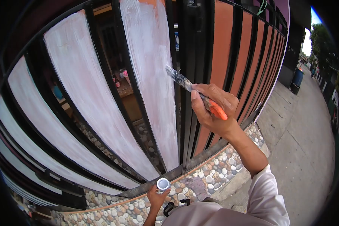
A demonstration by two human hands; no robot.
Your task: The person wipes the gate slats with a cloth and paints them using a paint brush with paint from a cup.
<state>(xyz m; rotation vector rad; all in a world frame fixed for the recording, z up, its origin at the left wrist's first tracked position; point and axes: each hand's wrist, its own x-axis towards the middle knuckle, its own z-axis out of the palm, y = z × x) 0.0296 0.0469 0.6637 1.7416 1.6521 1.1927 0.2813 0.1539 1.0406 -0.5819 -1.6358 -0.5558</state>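
Street: a grey street [299, 139] is running down the right side from 2 to 4 o'clock, with a blue drum [298, 78] standing between 2 and 3 o'clock and trees [320, 45] rising beyond it at 2.
Fence: white slats [148, 75] are filling the span from 9 to 12 o'clock, streaky with brush marks; orange slats [222, 41] are curving away from 1 to 2 o'clock. A black post [194, 41] is standing between the two groups.
Nearest white slat: a strip of orange is showing at its top, at 12 o'clock.
Ledge: pebbles are covering the ledge [226, 169] below the fence, from 4 to 7 o'clock.
Behind the bars: a pink item [126, 77] is showing through a gap at 10 o'clock, too small to name.
Right hand: the right hand [216, 105], at 3 o'clock, is gripping the brush between thumb and fingers, an orange handle end poking out past the palm.
Brush: the brush [182, 81] is pointing toward 10 o'clock, its whitened bristles reaching the right edge of the nearest white slat and seemingly touching it.
Left hand: the left hand [155, 197], at 6 o'clock, is curling around the cup.
Cup: the small cup [163, 189] is facing mouth up, just below the fence's bottom rail [156, 184], pale inside.
Sleeve: a light sleeve [267, 196] is covering the right upper arm at 5 o'clock.
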